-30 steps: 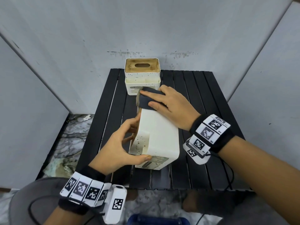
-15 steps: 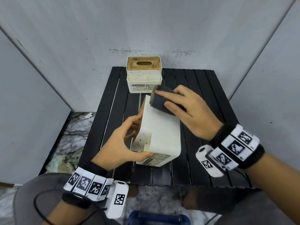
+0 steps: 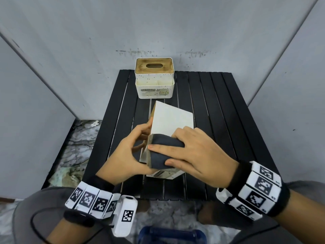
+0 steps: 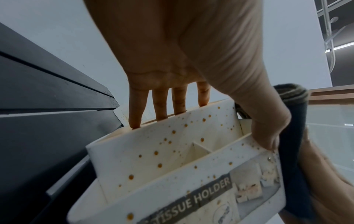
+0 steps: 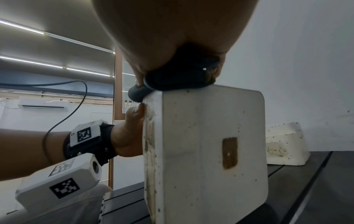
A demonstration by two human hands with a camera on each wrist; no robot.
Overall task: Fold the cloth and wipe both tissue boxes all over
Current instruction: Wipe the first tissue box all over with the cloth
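You are at a black slatted worktop [image 3: 219, 110] set in a corner of plain grey walls [image 3: 70, 41], with mottled marble-like floor [image 3: 79, 143] showing at lower left of the head view. The second tissue box [image 3: 154, 80], wooden lid up, stands upright at the top centre of the frame, well apart from your hands. The nearer tissue box [image 3: 171, 118] lies tipped on its side in the middle. Your left hand [image 3: 126, 155] grips its near left edge, fingers curled over the rim and thumb on the front. Your right hand [image 3: 197, 154] presses the folded dark cloth [image 3: 161, 152] on the box's near end with fingers nearly straight. A second ago the cloth was at the far end; it has come toward you.
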